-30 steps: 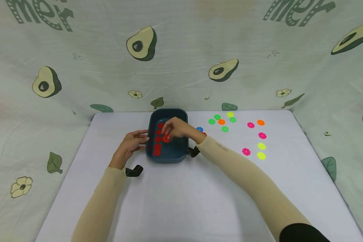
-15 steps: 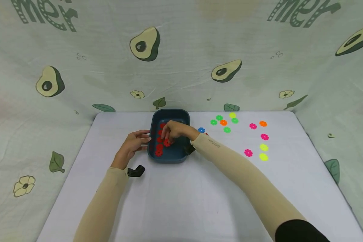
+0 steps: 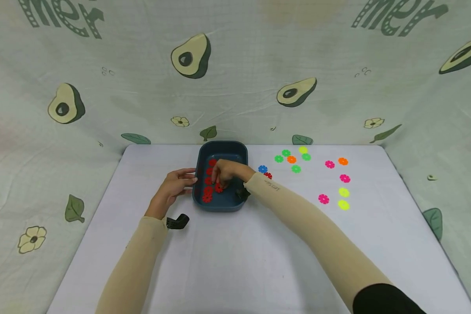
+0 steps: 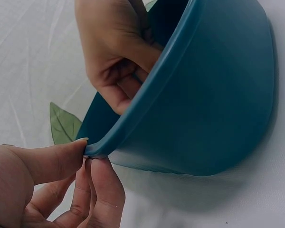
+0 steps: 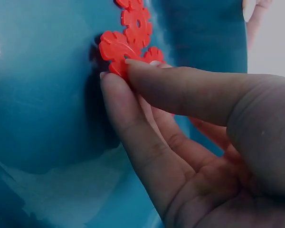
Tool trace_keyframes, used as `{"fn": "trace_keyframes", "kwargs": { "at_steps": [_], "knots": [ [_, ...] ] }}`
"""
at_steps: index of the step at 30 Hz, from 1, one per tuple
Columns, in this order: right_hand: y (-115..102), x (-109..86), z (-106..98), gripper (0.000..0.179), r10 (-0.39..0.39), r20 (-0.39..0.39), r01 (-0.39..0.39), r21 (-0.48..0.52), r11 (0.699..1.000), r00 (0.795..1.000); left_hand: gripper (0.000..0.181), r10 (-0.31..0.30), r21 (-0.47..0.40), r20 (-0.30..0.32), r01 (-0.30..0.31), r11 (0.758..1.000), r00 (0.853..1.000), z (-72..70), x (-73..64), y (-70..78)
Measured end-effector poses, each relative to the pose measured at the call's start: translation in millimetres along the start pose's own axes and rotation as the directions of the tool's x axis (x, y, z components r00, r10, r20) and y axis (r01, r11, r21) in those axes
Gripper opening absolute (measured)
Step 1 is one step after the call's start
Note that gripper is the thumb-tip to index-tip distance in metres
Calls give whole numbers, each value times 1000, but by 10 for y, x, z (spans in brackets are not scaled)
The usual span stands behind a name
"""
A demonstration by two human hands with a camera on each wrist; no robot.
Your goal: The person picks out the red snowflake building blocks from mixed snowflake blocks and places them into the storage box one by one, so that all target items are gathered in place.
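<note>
A dark blue plastic tray (image 3: 220, 208) stands at the back of the table, with several red flower-shaped discs (image 3: 208, 180) in a column along its left side. My left hand (image 3: 172, 189) pinches the tray's left rim, thumb over the edge and forefinger under it, as the left wrist view shows. Inside the tray, my right hand (image 3: 229, 172) pinches a red flower-shaped disc (image 5: 115, 48) between thumb and forefinger. This held disc overlaps other red discs (image 5: 137, 23) in the right wrist view. The right hand's fingertips are hidden behind the tray wall in the left wrist view.
Right of the tray lie a blue disc (image 3: 262, 168) and a red disc (image 3: 267, 175), close to the right sleeve. Farther right are scattered green (image 3: 296, 168), orange (image 3: 343, 161), pink (image 3: 323, 199) and yellow discs (image 3: 343, 205). A patterned cloth (image 3: 235, 65) hangs behind the white table (image 3: 235, 261).
My right hand has lowered into the tray and shifted slightly toward its near side, still holding the red disc. The left hand keeps its place at the rim. The head view has shifted slightly.
</note>
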State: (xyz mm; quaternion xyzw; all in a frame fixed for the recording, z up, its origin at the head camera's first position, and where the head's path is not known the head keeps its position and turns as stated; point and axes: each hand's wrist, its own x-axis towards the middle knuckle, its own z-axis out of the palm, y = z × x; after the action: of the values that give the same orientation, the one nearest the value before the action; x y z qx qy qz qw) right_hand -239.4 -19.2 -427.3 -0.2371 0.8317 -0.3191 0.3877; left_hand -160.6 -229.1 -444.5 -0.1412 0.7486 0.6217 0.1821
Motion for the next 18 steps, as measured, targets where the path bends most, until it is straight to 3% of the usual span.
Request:
{"fn": "trace_keyframes", "kwargs": {
  "at_steps": [11,18],
  "knots": [
    [9,54,7,28,-3,-9,2,-106,994,1000,55,10,-7,6,-10,1000,1000,4,-1,7],
    [3,7,-27,26,-48,-21,44,-157,987,999,56,12,-13,9,-12,1000,1000,1,-11,11]
  ]
}}
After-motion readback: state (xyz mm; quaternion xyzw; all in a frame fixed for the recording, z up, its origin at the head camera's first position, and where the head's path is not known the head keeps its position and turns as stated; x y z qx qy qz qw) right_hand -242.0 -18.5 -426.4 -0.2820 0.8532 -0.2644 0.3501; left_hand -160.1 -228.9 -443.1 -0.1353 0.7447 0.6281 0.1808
